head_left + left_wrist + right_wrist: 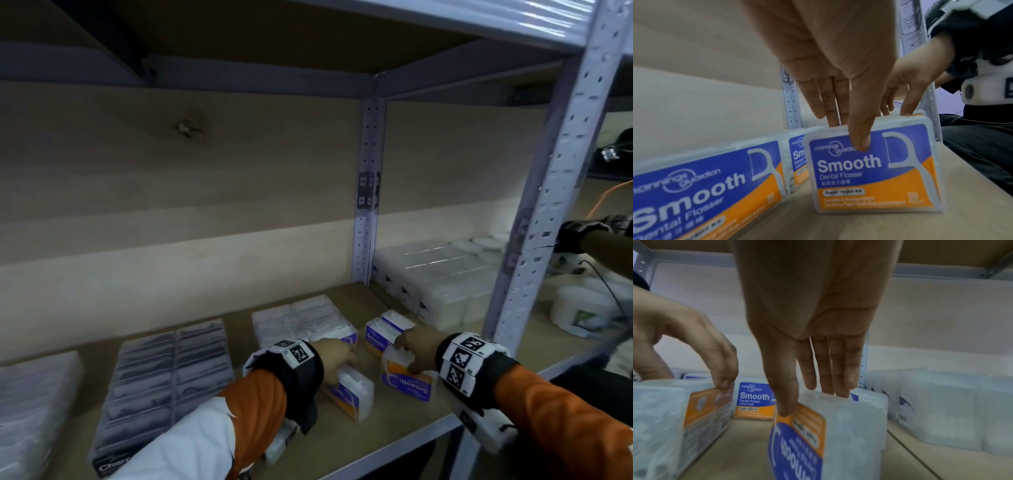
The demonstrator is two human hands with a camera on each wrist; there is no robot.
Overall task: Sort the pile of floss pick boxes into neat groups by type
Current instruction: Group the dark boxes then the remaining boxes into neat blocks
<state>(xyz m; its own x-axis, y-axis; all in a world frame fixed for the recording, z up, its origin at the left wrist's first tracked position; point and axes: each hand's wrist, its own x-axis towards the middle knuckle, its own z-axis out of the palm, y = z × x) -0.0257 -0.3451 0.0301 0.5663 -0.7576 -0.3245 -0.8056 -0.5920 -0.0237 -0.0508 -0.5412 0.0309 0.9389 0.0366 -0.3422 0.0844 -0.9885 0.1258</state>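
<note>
Left hand: the left hand [334,356] reaches down near the front edge of the shelf board [394,428]; thumb on the labelled face, fingers behind the top edge — it pinches a Smooth Dental Flosser box [349,390], blue and orange label, lying tilted on the board.
Right hand: the right hand [416,346] grips a second Smooth box [407,380] by its top; thumb on the label side, fingers over the far side; this box stands on edge near the front edge, label upside down in the head view.
Third Smooth box: a third Smooth box [380,334] stands just behind the right-hand one, toward the right rear upright post [365,192].
Sorted groups: a block of clear boxes [301,320] sits behind the left hand, mid-board; a dark charcoal group [164,383] lies flat left of it, reaching the front edge; another pale group [30,411] at the far left — blurred, type unreadable.
Neighbouring bay: white packs [442,274] beyond the post.
Sleeves: orange and white, with marker bands [462,359] at the wrists.
</note>
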